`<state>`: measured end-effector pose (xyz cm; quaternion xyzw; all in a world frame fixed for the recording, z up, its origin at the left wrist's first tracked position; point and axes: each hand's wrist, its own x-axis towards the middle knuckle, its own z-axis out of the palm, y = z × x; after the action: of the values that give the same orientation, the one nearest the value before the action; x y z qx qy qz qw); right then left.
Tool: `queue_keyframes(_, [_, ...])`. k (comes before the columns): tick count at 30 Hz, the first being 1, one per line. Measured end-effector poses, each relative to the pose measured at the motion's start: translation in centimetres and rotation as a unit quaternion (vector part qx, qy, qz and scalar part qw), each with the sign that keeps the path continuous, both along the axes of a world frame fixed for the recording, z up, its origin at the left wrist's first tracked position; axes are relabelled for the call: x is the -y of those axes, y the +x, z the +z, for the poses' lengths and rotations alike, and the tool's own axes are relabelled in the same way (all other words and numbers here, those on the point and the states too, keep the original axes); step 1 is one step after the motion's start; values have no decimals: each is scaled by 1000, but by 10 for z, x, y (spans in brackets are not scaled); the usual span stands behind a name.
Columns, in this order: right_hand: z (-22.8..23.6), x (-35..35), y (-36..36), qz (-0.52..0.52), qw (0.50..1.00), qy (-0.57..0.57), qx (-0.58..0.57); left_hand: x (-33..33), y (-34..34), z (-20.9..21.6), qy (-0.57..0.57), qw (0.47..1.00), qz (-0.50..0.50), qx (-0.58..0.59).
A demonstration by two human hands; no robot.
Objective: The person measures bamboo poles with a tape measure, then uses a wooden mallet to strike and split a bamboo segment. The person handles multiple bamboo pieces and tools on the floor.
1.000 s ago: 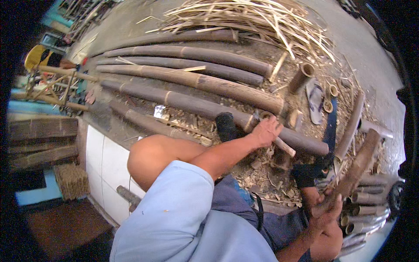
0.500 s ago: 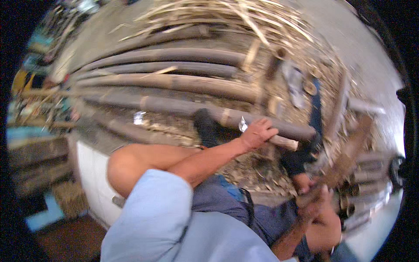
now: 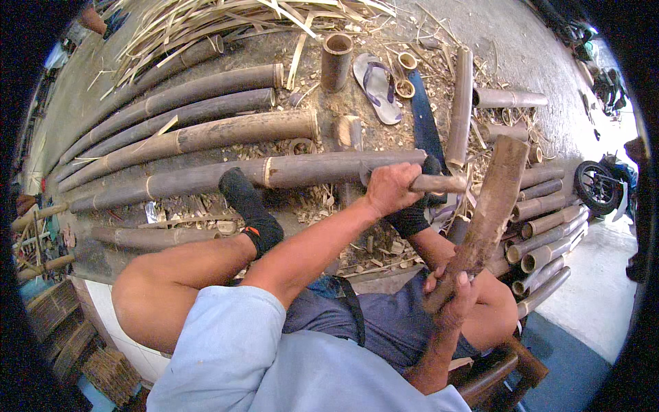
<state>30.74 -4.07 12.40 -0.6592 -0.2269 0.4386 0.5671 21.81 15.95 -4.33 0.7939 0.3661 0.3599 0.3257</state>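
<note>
My left hand [image 3: 393, 189] is closed round a tool's wooden handle [image 3: 441, 183], whose butt end sticks out to the right. The tool's working end is mostly hidden by the hand, close against a long dark bamboo pole [image 3: 309, 169]. The pole lies across the floor in front of me, its cut end beside that hand. In my right hand [image 3: 456, 294] is a thick wooden club [image 3: 495, 199], gripped at its narrow lower end and slanting up to the right over my thigh. My black-socked left foot [image 3: 248, 206] rests against the pole.
More bamboo poles [image 3: 185, 141] lie beyond this one, with split strips [image 3: 206, 27] at the back. Near the middle are an upright bamboo section [image 3: 336, 69] and a flip-flop [image 3: 377, 89]. Short bamboo pieces [image 3: 549, 226] lie stacked at the right, and shavings cover the floor.
The view has swung right and steadied. The club now stands more upright and is sharper. Both hands keep their holds; a metallic glint by the left hand no longer shows.
</note>
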Motion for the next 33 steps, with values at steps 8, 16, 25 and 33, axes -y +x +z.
queue_keyframes(8, [-7, -11, -2, -32, 998, -61, 8, -22, -2, -2, -35, 999, 14, -35])
queue_keyframes(16, [-10, -12, 2, 0, 998, -57, 26, -24, -2, -7, -61, 998, 21, 19])
queue_keyframes(25, [-30, -60, 12, 58, 953, -243, 172, -28, -9, -7, -88, 995, 33, 25])
queue_keyframes(33, [66, -67, 109, -116, 915, 23, 387, -32, -5, -19, -142, 989, 20, -28])
